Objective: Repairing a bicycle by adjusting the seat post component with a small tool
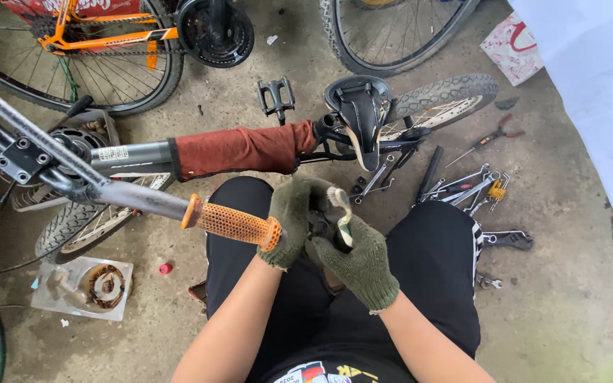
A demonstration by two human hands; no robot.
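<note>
Both my hands wear dark green knit gloves and meet above my lap. My left hand (294,220) and my right hand (358,255) close together around a small dark part with a pale worn edge (340,213); what the part is cannot be told. Just left of my left hand ends the orange rubber grip (232,223) of a grey handlebar (72,181). Beyond it lies an upturned small bicycle with a rust-red padded frame tube (239,149) and a black saddle (360,113).
Wrenches and other tools (462,188) lie scattered on the concrete floor at right, with pliers (487,140) farther back. A loose black pedal (276,96) lies near an orange bicycle (108,39). A plastic packet (83,287) and a small red cap (165,269) sit at left.
</note>
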